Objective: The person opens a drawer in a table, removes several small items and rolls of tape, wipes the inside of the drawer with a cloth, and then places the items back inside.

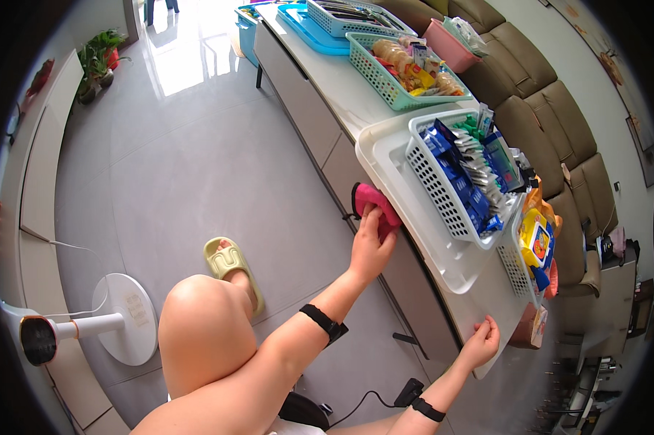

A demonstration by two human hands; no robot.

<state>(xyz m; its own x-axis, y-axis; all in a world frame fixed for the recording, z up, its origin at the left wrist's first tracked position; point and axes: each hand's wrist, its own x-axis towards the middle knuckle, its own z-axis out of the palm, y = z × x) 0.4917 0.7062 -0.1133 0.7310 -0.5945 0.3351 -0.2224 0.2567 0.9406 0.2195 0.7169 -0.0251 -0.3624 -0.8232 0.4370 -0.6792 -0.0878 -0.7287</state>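
Observation:
My left hand (371, 244) grips a bright pink cloth item (374, 204) with black trim, possibly a small pouch. It presses against the front of a white-topped coffee table (327, 100) with grey drawers, just below the rim of a white plastic tray (378, 147). On that tray stands a white perforated basket (441, 190) packed with blue and silver packets. Over the near end of the tabletop, my right hand (482, 342) has its fingers curled in, and nothing shows in it. Black bands circle both forearms.
Farther along the table are a green basket (378, 81) of snacks and a blue tray lid (299, 32). Another white basket (514, 266) holds a yellow wipes pack (534, 239). A brown sofa (533, 119) lines the far side. At left stands a white round-based appliance (133, 342).

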